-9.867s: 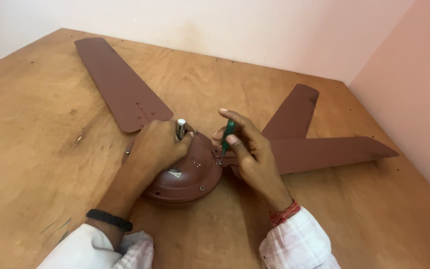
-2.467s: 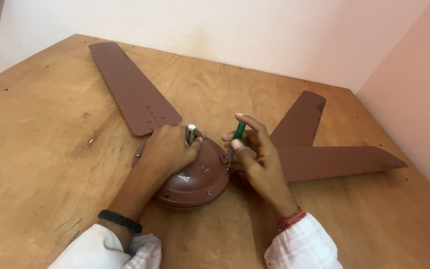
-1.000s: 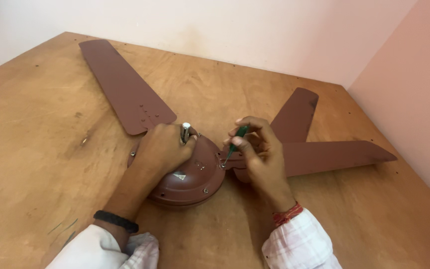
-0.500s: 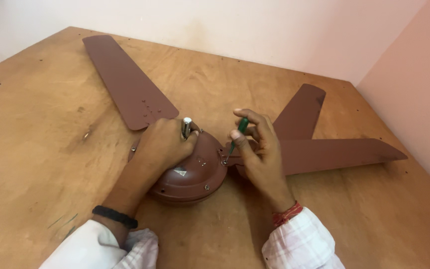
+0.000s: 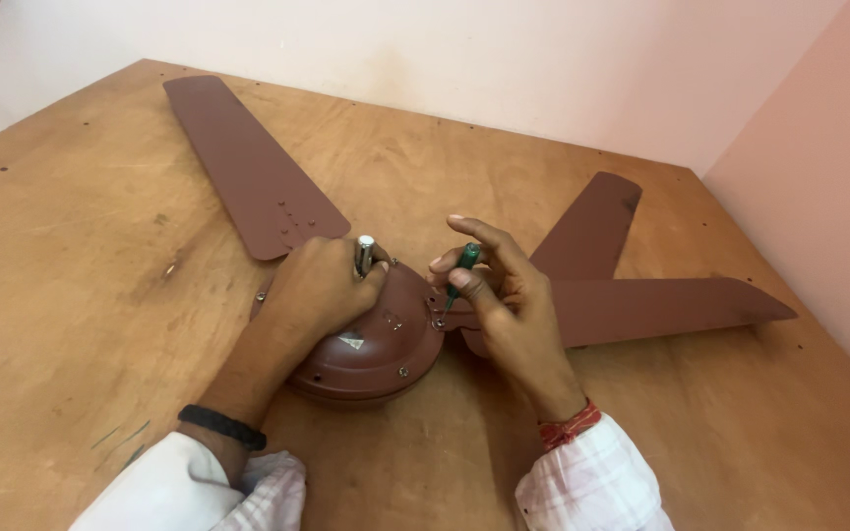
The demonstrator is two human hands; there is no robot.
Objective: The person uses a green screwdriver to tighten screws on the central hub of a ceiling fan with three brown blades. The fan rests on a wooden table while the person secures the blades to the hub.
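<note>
A person's left hand clamps the brown ceiling fan motor housing at table centre, fingers curled beside its steel shaft; at three o'clock, the right hand pinches a green screwdriver upright on a blade-bracket screw, apparently mid-turn, needing steady downward pressure.

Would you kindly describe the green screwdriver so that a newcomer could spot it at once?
Start at the brown fan motor in the middle of the wooden table. At its right edge, the right hand pinches a slim screwdriver, tip down near the blade bracket. Its green handle sets it apart from the silver shaft by the left hand.
</note>
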